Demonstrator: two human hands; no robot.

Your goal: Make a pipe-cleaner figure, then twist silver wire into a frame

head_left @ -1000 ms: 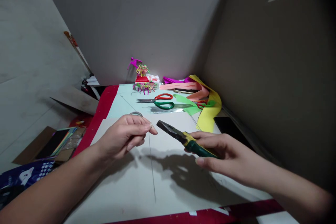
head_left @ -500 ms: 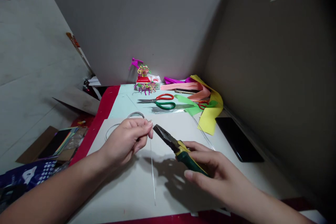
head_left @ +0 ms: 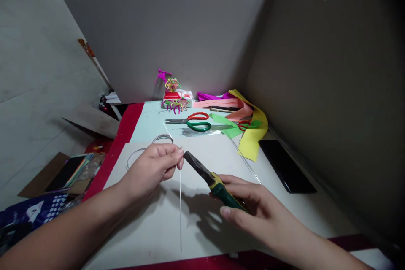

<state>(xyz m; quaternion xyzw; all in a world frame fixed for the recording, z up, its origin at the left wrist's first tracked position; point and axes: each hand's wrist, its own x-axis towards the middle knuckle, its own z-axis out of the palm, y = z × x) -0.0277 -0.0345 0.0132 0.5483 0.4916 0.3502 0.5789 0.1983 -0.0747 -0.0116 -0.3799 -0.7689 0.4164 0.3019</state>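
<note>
My left hand [head_left: 158, 162] pinches a thin wire [head_left: 180, 215] between thumb and forefinger. One length of it hangs down toward the table's front, and a thin end shows above the hand too. My right hand [head_left: 249, 202] is wrapped around the green and yellow handles of a pair of pliers [head_left: 202, 173]. The jaws point up and left, right beside my left fingertips; whether they touch the wire I cannot tell. Behind my left hand lies a coil of wire [head_left: 163, 137], partly hidden by the hand.
Scissors [head_left: 190, 121] lie at the back beside several straight wires [head_left: 205, 131]. Yellow strips [head_left: 249, 143], more coloured strips and a black phone [head_left: 286, 166] are on the right. Small twisted figures stand around a red and white box [head_left: 186, 99]. An open cardboard box sits left of the table.
The hanging wire has swung slightly left and is now nearly vertical, and its upper end has come into view above my left hand. My hands and the pliers have barely moved.
</note>
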